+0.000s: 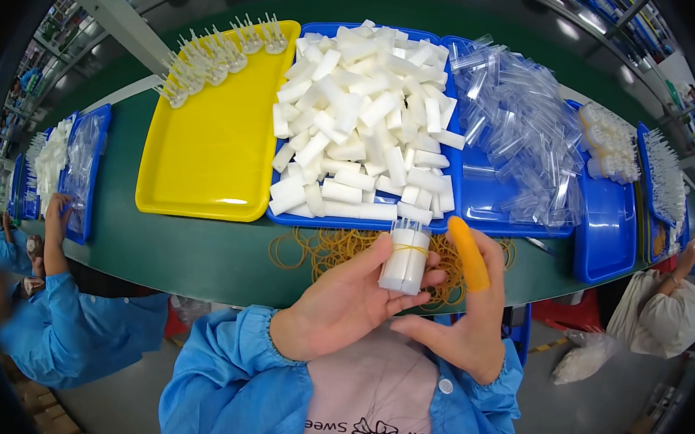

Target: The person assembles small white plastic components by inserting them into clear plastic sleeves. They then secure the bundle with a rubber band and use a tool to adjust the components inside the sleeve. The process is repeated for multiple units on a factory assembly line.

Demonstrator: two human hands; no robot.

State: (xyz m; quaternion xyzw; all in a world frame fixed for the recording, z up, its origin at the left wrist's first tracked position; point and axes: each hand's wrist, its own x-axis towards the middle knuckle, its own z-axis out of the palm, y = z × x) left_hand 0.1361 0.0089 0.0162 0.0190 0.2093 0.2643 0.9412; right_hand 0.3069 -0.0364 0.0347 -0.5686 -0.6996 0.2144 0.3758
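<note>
The left hand is grasping a banded tube bundle; the right hand is hovering, released. Blue trays are holding white foam blocks and clear tubes.

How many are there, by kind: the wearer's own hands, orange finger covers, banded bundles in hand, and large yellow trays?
Own hands: 2 (left hand, right hand)
Orange finger cover: 1
Held banded bundle: 1
Large yellow tray: 1
Total: 5
</note>
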